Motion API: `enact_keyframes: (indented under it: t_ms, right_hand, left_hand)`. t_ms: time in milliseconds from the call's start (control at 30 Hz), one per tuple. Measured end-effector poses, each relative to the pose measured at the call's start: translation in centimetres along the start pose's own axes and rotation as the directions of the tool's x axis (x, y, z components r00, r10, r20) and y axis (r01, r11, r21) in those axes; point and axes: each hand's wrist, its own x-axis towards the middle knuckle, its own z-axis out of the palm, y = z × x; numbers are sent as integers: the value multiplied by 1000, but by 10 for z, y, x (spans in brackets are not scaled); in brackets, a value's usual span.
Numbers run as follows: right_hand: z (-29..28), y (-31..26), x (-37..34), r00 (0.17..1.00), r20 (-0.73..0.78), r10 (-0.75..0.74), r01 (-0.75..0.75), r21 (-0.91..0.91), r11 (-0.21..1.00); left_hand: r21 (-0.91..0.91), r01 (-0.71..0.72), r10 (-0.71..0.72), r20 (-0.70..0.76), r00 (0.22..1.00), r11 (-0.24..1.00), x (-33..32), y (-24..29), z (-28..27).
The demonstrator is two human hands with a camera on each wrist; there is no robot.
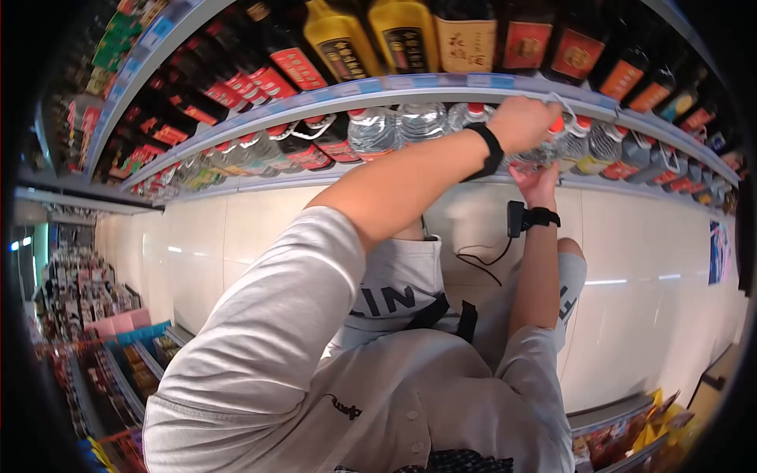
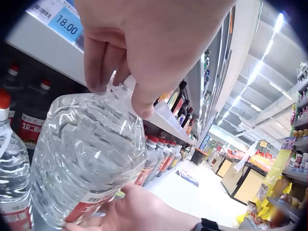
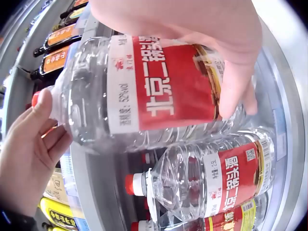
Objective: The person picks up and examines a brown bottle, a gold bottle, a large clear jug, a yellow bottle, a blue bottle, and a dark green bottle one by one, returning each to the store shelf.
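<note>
A large clear plastic liquor jug [image 1: 544,154] with a red cap tilts at the lower shelf. Its red and white label marked 52%vol faces the right wrist view, where the jug [image 3: 91,91] looks nearly sideways. My left hand [image 1: 524,124] reaches across and grips the jug's neck from above; fingers and thumb close around it in the left wrist view. The right hand [image 1: 538,185] holds the jug's bottom end from below, thumb along the label side [image 3: 231,86]. Beside it, a similar jug [image 3: 192,183] with a red cap and white handle rests on the shelf.
Directly above the hands runs the upper shelf's edge with price tags [image 2: 67,24]. Dark bottles and yellow bottles [image 1: 339,39] line that shelf. More clear jugs [image 1: 371,130] fill the lower shelf leftward. Pale floor tiles [image 1: 615,260] lie below; stocked racks [image 1: 623,430] stand behind.
</note>
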Motion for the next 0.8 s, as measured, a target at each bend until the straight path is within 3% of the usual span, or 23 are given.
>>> enact_keyframes:
  t_ms: [233,300,433,467,533,633,667,767,800]
  right_hand:
    - [2,5,-5,988,-128,-86,90,27,996]
    - [-5,13,9,993,-41,-109,110,30,993]
    - [-13,25,25,968,-65,-242,242,-3,970]
    - [-13,24,30,962,-88,-257,257,-4,966]
    - [-11,27,38,917,-320,-240,225,-84,971]
    - [-9,23,44,882,-408,-234,179,-169,969]
    - [-25,26,61,904,-363,-227,211,-83,974]
    - [-26,22,62,930,-318,-184,152,-124,981]
    - [-28,23,63,942,-286,-178,174,-38,984]
  left_hand:
    - [-8,-28,29,12,1000,1000,-2,1,20]
    - [-35,-6,8,64,998,999,-3,1,17]
    - [-23,10,-8,106,994,1000,-3,-3,20]
    - [-14,4,-3,106,994,1000,-2,-4,22]
    - [-16,-9,11,115,993,1000,-4,-6,26]
    - [8,-14,13,118,993,1000,-3,-9,33]
    - [18,6,-9,120,993,1000,-3,-12,37]
    - [14,34,-36,140,990,999,-2,-16,40]
    - [21,51,-53,143,988,998,-1,-19,43]
